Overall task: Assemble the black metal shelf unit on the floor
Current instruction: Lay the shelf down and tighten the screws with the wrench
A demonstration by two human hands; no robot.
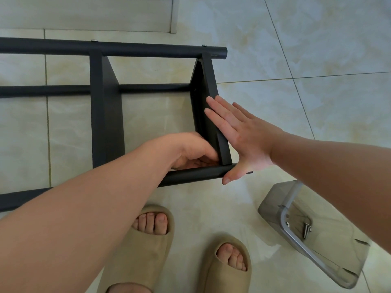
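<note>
Pressing flat with straight fingers, my right grip (243,140) leans on the outer face of the black metal end panel (208,85), thumb hanging past the tip of the black round tube (194,174) that runs just under both grips. My left grip (190,151) sits on the other side of that panel, fingers curled into the corner where the panel's foot meets the tube. Whether they pinch a fastener or only brace the joint I cannot tell, since the palm hides it.

The black metal shelf unit (105,115) lies on its side on the pale tiled floor (296,49), stretching away to the left of my left grip. A second panel stands beyond that grip. Both panels reach up to the far black tube (127,48), where two small silver screw heads (93,40) show above them, so I judge the far side fixed. A thinner black rail (152,87) crosses between the panels, ahead of my fingertips.

Down to the right of my right grip lies a clear grey plastic box (273,199) with a pair of loose metal screws (306,230) inside. To my mind the frame is largely together, and the near corner under my grips is what remains to be fastened.
</note>
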